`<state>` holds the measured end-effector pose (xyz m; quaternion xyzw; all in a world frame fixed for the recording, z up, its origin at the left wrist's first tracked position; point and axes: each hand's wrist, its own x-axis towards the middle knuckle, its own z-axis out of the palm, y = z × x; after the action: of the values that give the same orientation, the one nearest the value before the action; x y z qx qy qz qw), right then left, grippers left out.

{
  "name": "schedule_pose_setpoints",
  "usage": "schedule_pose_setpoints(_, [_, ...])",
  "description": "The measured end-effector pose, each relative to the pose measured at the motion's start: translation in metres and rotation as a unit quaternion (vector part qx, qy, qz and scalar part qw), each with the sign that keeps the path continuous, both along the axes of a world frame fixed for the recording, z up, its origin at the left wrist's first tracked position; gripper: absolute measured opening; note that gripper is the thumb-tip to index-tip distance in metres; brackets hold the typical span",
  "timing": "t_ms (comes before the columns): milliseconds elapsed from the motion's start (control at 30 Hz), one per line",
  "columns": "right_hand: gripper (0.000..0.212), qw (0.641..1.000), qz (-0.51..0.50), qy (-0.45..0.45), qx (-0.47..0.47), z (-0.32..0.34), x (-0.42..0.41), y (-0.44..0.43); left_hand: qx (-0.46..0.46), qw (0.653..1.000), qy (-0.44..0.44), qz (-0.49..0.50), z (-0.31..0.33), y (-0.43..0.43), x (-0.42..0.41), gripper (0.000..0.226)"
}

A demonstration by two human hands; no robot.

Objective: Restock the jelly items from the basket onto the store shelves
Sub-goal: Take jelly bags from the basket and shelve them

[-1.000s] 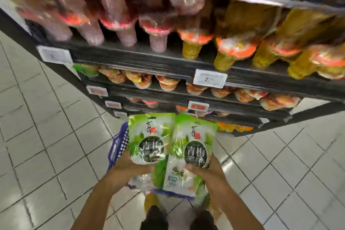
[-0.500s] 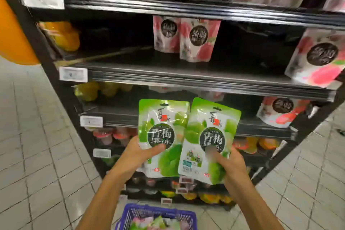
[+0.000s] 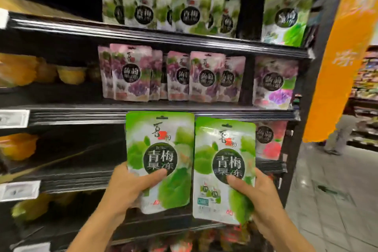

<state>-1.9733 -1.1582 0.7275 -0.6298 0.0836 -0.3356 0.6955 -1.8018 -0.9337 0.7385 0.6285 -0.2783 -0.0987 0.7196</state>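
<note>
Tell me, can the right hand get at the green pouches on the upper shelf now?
Probably not to take one: the right hand grips a green pouch already. The path up to the shelved green pouches looks free.

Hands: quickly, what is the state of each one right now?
Left hand: holds the left green pouch, thumb across its front.
Right hand: holds the right green pouch, thumb across its front.

left hand [image 3: 124,188] fingers hid behind pouch [image 3: 159,149] | price tag [image 3: 13,118] blurred, edge-cut | bottom goods [image 3: 180,243] unclear
</note>
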Motion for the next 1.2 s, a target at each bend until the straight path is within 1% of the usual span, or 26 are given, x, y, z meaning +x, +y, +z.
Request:
schedule_pose_setpoints(67, [0.061,0.999,-0.019,-0.018,-0.023,0.022,-0.001,-0.012,-0.018,1.000,-0.012,-0.008,0.026,-0.017,0.003,0.054])
schedule_pose_setpoints(133, [0.053,0.998,-0.029,-0.032,-0.045,0.044,0.001,-0.024,-0.032,0.999,-0.025,-0.013,0.050,-0.033,0.006,0.049])
schedule_pose_setpoints(233, [0.044,0.996,-0.050,-0.054,-0.054,0.069,0.003,-0.044,-0.034,0.998,-0.047,-0.018,0.081,-0.056,0.009,0.045])
schedule_pose_setpoints(300, [0.044,0.994,-0.057,-0.070,-0.062,0.085,0.003,-0.059,-0.041,0.997,-0.059,-0.027,0.098,-0.069,0.010,0.041])
schedule_pose_setpoints(367, [0.045,0.991,-0.063,-0.087,-0.078,0.105,0.002,-0.074,-0.056,0.996,-0.064,-0.031,0.116,-0.081,0.011,0.042])
schedule_pose_setpoints(500, [0.057,0.984,-0.095,-0.116,-0.099,0.154,0.003,-0.102,-0.057,0.994,-0.088,-0.037,0.156,-0.102,0.009,0.047])
schedule_pose_setpoints(567, [0.052,0.980,-0.111,-0.122,-0.112,0.181,0.005,-0.117,-0.064,0.992,-0.100,-0.040,0.175,-0.111,0.008,0.047])
schedule_pose_setpoints(633, [0.046,0.977,-0.125,-0.124,-0.119,0.208,0.009,-0.131,-0.076,0.991,-0.099,-0.042,0.191,-0.121,0.008,0.042])
schedule_pose_setpoints(767, [0.044,0.974,-0.144,-0.122,-0.129,0.261,0.025,-0.158,-0.071,0.992,-0.091,-0.048,0.215,-0.140,0.008,0.029])
schedule_pose_setpoints(900, [0.038,0.977,-0.142,-0.113,-0.109,0.307,0.050,-0.182,-0.076,0.991,-0.092,-0.052,0.226,-0.159,0.009,0.033])
schedule_pose_setpoints(967, [0.043,0.983,-0.130,-0.092,-0.093,0.326,0.064,-0.190,-0.082,0.991,-0.093,-0.054,0.228,-0.168,0.008,0.033])
schedule_pose_setpoints(1033, [0.046,0.987,-0.119,-0.072,-0.082,0.342,0.075,-0.197,-0.085,0.990,-0.089,-0.062,0.228,-0.175,0.008,0.037])
schedule_pose_setpoints(1133, [0.066,0.986,-0.133,-0.051,-0.086,0.361,0.090,-0.206,-0.085,0.990,-0.093,-0.070,0.229,-0.182,0.009,0.045])
schedule_pose_setpoints(1200, [0.073,0.982,-0.158,-0.052,-0.090,0.371,0.095,-0.211,-0.088,0.989,-0.096,-0.067,0.230,-0.185,0.010,0.046])
